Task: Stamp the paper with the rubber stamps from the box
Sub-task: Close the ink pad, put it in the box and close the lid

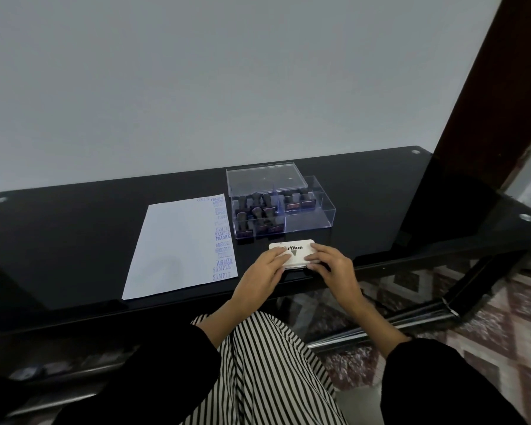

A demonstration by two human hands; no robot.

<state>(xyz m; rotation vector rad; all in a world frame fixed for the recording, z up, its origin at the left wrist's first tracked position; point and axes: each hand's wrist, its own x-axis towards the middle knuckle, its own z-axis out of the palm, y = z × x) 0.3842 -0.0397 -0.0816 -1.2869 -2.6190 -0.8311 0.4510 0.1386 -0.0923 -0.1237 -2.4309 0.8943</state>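
Stamps point(258, 216) first: I am counting 8 standing in 1 clear box point(321, 217), 6 in its left compartment and 2 at the back right, with 1 clear lid point(264, 179) sitting askew on its rear. 1 paper point(172, 250) is lying left of the box on the black glass table point(74, 228) by a grey wall point(196, 87), showing SAMPLE, FRAGILE and AIR MAIL down its right edge. 1 white "Artline" ink pad point(298, 252) is sitting closed just before the box; the left hand point(262, 271) is laying flat fingers on it, the right hand point(331, 263) is pinching its right end.
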